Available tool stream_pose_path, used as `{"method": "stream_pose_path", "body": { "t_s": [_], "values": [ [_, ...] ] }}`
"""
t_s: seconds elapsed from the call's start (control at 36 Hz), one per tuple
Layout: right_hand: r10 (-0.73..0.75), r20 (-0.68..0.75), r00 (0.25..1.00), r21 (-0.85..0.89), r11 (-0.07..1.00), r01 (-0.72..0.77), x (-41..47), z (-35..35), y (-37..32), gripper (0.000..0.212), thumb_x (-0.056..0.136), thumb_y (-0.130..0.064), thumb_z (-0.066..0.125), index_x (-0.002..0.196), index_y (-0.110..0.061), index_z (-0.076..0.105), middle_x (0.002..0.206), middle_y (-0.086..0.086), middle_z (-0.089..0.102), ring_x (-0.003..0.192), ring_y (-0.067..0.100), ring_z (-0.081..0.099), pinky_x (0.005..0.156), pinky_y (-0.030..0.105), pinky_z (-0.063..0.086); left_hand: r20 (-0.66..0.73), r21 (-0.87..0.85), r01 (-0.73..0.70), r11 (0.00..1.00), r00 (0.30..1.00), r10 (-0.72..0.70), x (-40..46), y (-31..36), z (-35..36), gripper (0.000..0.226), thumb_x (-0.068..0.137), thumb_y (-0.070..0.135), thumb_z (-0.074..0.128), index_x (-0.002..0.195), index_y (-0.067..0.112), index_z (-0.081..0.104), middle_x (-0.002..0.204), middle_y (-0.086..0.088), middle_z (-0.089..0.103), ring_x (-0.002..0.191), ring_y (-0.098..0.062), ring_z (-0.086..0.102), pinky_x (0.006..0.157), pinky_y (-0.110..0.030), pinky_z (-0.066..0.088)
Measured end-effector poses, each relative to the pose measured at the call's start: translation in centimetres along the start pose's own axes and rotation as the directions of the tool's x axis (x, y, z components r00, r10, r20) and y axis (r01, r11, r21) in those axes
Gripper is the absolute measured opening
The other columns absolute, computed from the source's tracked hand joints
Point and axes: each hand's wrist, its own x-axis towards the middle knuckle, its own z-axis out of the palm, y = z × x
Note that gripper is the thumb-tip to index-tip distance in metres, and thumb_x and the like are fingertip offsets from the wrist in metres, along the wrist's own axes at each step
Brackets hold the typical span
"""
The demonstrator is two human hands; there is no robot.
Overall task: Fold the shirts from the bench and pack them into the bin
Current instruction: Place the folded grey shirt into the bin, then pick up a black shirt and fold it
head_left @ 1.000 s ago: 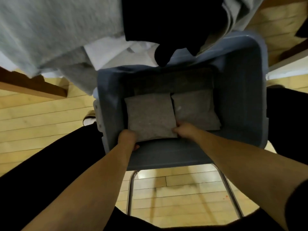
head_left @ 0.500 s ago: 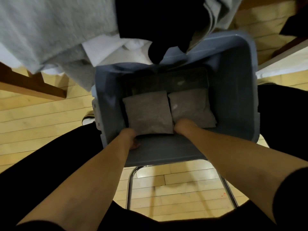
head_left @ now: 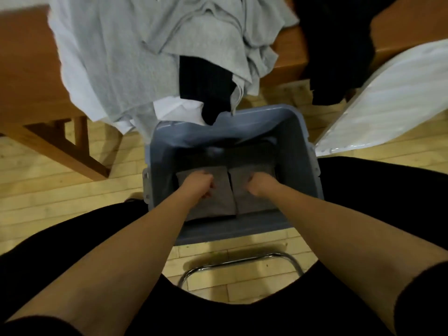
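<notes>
A blue-grey bin (head_left: 312, 170) stands on the floor between my knees. Two folded dark grey shirts lie side by side in its bottom, the left one (head_left: 218, 204) and the right one (head_left: 252, 202). My left hand (head_left: 197, 185) hovers over the left shirt with its fingers curled in. My right hand (head_left: 260, 185) is over the right shirt, curled the same way. No cloth shows inside either fist. Beyond the bin a heap of unfolded light grey shirts (head_left: 135, 57), a black one (head_left: 206, 86) and a white one (head_left: 177, 110) hangs off the wooden bench (head_left: 29, 69).
Another black garment (head_left: 339, 57) drapes over the bench at the right, beside a white slanted panel (head_left: 388, 98). A chrome chair frame (head_left: 242, 260) sits on the wooden floor just in front of me, below the bin. My black-clad legs flank the bin.
Both hands have left the near edges of the folded shirts and now sit curled over their middles. The view has pulled back, showing more of the bench and its pile.
</notes>
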Motion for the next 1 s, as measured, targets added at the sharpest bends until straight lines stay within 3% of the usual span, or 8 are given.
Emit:
{"method": "stream_pose_path", "body": {
  "t_s": [0.06, 0.11, 0.22, 0.36, 0.53, 0.67, 0.83, 1.0],
  "values": [
    [-0.045, -0.089, 0.995, 0.025, 0.999, 0.047, -1.8, -1.3, 0.3, 0.025, 0.101, -0.017, 0.043, 0.084, -0.010, 0.060, 0.086, 0.007, 0.054, 0.095, 0.026, 0.051, 0.090, 0.034, 0.045, -0.020, 0.067, -0.135, 0.989, 0.990, 0.137, -1.5, 1.3, 0.0, 0.015, 0.097, 0.016, 0.046, 0.104, 0.010, 0.058, 0.097, -0.013, 0.062, 0.085, -0.029, 0.061, 0.079, -0.039, 0.053],
    [-0.076, -0.166, 0.983, 0.066, 0.994, 0.088, -3.3, -2.8, 0.4, 0.023, 0.100, -0.017, 0.045, 0.086, -0.009, 0.061, 0.078, 0.005, 0.049, 0.081, 0.023, 0.049, 0.079, 0.032, 0.041, -0.036, 0.160, -0.242, 0.957, 0.967, 0.251, -2.7, 2.5, 0.0, 0.019, 0.098, 0.018, 0.046, 0.106, 0.009, 0.061, 0.102, -0.015, 0.064, 0.091, -0.032, 0.063, 0.089, -0.046, 0.054],
    [-0.110, -0.301, 0.947, 0.061, 0.989, 0.134, -6.2, -6.6, 1.1, 0.026, 0.101, -0.021, 0.044, 0.099, -0.005, 0.064, 0.075, 0.009, 0.053, 0.066, 0.020, 0.047, 0.062, 0.034, 0.039, -0.056, 0.288, -0.427, 0.857, 0.886, 0.460, -5.2, 5.6, 0.1, 0.020, 0.098, 0.022, 0.046, 0.095, 0.014, 0.064, 0.092, -0.008, 0.067, 0.082, -0.024, 0.062, 0.079, -0.042, 0.053],
    [-0.174, -0.502, 0.847, -0.022, 0.982, 0.189, -9.1, -11.9, 2.9, 0.018, 0.097, -0.021, 0.047, 0.099, -0.012, 0.063, 0.097, 0.011, 0.062, 0.092, 0.026, 0.060, 0.081, 0.037, 0.050, -0.063, 0.395, -0.566, 0.723, 0.769, 0.636, -7.9, 10.2, 0.7, 0.019, 0.100, 0.021, 0.045, 0.098, 0.015, 0.063, 0.092, -0.005, 0.067, 0.082, -0.023, 0.063, 0.077, -0.043, 0.052],
    [-0.227, -0.708, 0.669, -0.136, 0.973, 0.187, -11.3, -18.4, 6.1, 0.026, 0.094, -0.016, 0.053, 0.119, -0.014, 0.060, 0.124, 0.006, 0.054, 0.115, 0.027, 0.047, 0.096, 0.039, 0.043, -0.059, 0.512, -0.668, 0.540, 0.600, 0.798, -9.8, 16.4, 2.2, 0.019, 0.097, 0.017, 0.046, 0.106, 0.019, 0.063, 0.099, 0.004, 0.063, 0.090, -0.017, 0.059, 0.083, -0.036, 0.049],
    [-0.230, -0.775, 0.589, -0.198, 0.973, 0.120, -11.6, -22.0, 8.4, 0.043, 0.091, -0.014, 0.056, 0.134, -0.014, 0.052, 0.138, 0.006, 0.048, 0.125, 0.028, 0.042, 0.099, 0.038, 0.041, -0.011, 0.676, -0.679, 0.286, 0.379, 0.926, -9.5, 20.9, 4.2, 0.019, 0.091, 0.014, 0.053, 0.106, 0.015, 0.065, 0.107, -0.002, 0.059, 0.104, -0.022, 0.054, 0.091, -0.039, 0.044],
    [-0.259, -0.760, 0.596, -0.280, 0.958, 0.061, -10.3, -24.1, 10.1, 0.063, 0.090, -0.024, 0.064, 0.146, -0.017, 0.038, 0.154, 0.002, 0.034, 0.139, 0.026, 0.032, 0.107, 0.040, 0.040, 0.066, 0.813, -0.553, 0.184, 0.400, 0.914, -8.6, 24.3, 7.1, 0.045, 0.093, 0.030, 0.052, 0.136, 0.019, 0.045, 0.141, -0.001, 0.041, 0.131, -0.022, 0.036, 0.107, -0.036, 0.029],
    [-0.303, -0.680, 0.668, -0.384, 0.923, 0.028, -9.1, -25.3, 9.8, 0.081, 0.089, -0.039, 0.067, 0.154, -0.023, 0.022, 0.162, -0.004, 0.021, 0.148, 0.021, 0.019, 0.114, 0.044, 0.032, 0.108, 0.900, -0.412, 0.145, 0.531, 0.840, -7.0, 26.3, 8.8, 0.077, 0.093, 0.049, 0.052, 0.154, 0.019, 0.016, 0.164, -0.004, 0.007, 0.150, -0.024, 0.005, 0.117, -0.040, 0.015]
  ]
}}
